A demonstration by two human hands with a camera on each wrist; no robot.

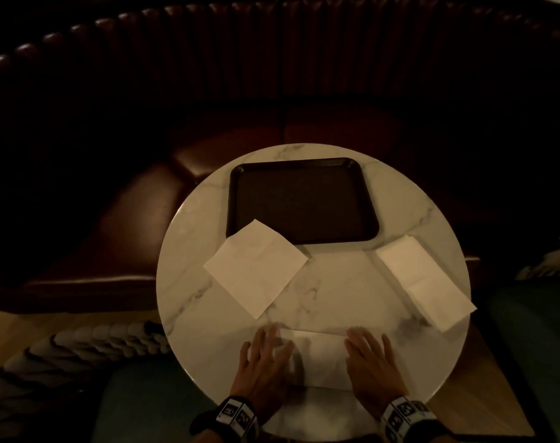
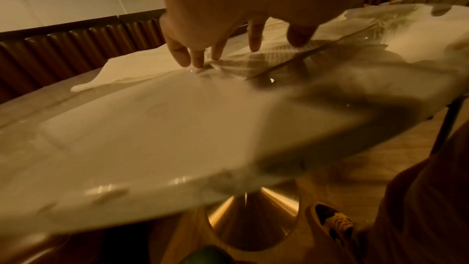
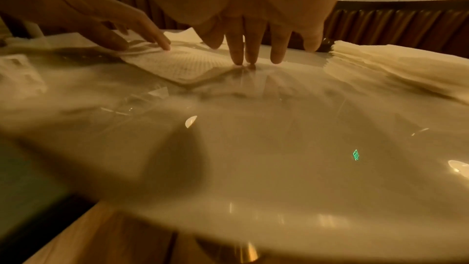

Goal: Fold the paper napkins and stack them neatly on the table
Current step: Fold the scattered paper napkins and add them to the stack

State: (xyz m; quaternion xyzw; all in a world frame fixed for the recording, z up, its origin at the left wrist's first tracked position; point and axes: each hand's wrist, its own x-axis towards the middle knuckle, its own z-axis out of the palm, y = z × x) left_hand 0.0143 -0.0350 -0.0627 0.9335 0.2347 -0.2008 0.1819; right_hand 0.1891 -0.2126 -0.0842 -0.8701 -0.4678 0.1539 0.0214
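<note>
A folded white napkin (image 1: 320, 356) lies near the front edge of the round marble table (image 1: 336, 282). My left hand (image 1: 266, 353) presses its left end with straight, spread fingers (image 2: 198, 55). My right hand (image 1: 368, 353) presses its right end, fingertips (image 3: 243, 55) down on the napkin (image 3: 177, 65). An unfolded square napkin (image 1: 256, 266) lies at the left, its far corner over the tray. A stack of folded napkins (image 1: 425, 282) lies at the right edge, also seen in the right wrist view as the stack (image 3: 380, 63).
A dark rectangular tray (image 1: 304, 199) sits at the back of the table. A dark leather booth seat (image 1: 144, 203) curves behind and to the left. The gold table base (image 2: 253, 218) and a shoe (image 2: 332, 220) show below the tabletop.
</note>
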